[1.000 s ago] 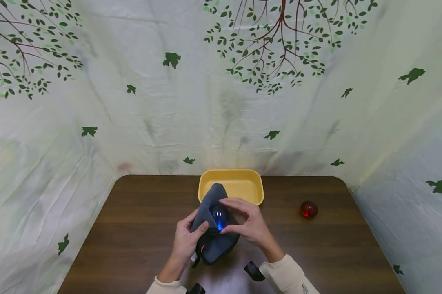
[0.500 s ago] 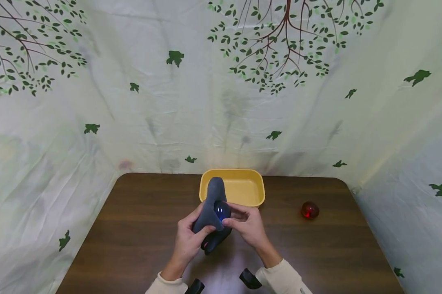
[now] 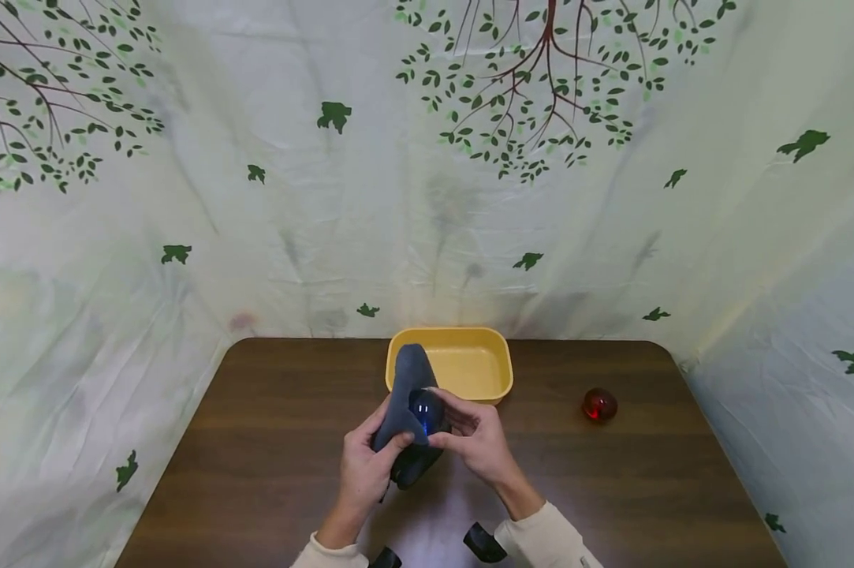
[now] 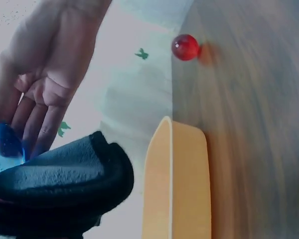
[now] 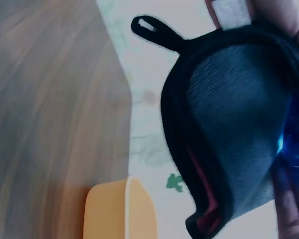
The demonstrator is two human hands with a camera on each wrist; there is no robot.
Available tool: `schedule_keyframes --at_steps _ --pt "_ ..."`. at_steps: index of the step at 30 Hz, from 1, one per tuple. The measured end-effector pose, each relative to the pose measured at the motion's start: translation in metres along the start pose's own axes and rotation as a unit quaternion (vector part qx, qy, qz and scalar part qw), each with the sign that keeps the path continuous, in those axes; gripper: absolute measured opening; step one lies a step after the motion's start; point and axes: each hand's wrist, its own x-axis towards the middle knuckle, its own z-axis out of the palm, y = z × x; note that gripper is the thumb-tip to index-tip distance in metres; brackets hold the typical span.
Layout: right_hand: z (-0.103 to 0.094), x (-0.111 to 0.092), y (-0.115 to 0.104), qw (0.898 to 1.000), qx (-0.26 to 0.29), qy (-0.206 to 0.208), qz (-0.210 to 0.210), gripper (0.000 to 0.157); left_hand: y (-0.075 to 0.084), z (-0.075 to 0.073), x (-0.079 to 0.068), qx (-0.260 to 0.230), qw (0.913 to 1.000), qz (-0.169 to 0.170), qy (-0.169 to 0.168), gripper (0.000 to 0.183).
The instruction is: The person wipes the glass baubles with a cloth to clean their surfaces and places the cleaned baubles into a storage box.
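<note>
A dark grey padded cloth with black edging, a hanging loop and a white label, like a pot holder (image 3: 412,371), is held up over the table in my left hand (image 3: 361,473). My left thumb presses on its near face. A clear blue ball (image 3: 427,408) sits against the pot holder's fold, partly covered by it. With thumb and fingers, my right hand (image 3: 479,442) pinches the ball from the right. In the right wrist view, the pot holder (image 5: 234,104) shows a pink strip along its edge, and the blue ball (image 5: 294,132) is partly cut off by the frame.
A yellow tray (image 3: 472,363) stands at the back of the brown wooden table (image 3: 277,442), just beyond the pot holder. To the right lies a clear red ball (image 3: 600,405). A pale cloth with leaf prints (image 3: 334,116) hangs behind and at the sides.
The pot holder has tilted, and its lower flap has swung under. My right hand's thumb and fingers have drawn in on the blue ball, which shifted only slightly. Tray and red ball stay put.
</note>
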Motion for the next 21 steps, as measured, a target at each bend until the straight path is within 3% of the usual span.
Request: schedule_keyframes --at_steps 4,8,10,13,18,21 --pt "-0.004 -0.001 0.006 0.998 -0.008 -0.028 -0.062 0.057 0.000 0.002 -0.001 -0.042 0.9973 -0.060 -0.002 0.046" --pt "-0.004 -0.002 0.008 0.999 -0.023 -0.006 -0.047 0.057 -0.002 0.000 0.000 -0.047 0.9960 -0.073 -0.021 0.046" --pt "-0.003 -0.003 0.007 0.999 -0.031 0.017 -0.010 0.056 -0.004 -0.002 0.001 -0.029 0.9978 -0.052 -0.030 0.047" --pt "0.000 -0.005 0.005 0.998 -0.030 0.041 0.042 0.053 -0.008 -0.004 0.002 0.008 0.9989 0.013 -0.043 0.051" --pt "0.003 -0.006 0.002 0.996 -0.006 0.040 0.084 0.047 -0.013 -0.008 0.005 0.033 0.9891 0.130 -0.061 0.057" --pt "0.004 -0.006 0.000 0.994 0.009 0.039 0.099 0.045 -0.014 -0.008 0.005 0.030 0.9862 0.149 -0.065 0.057"
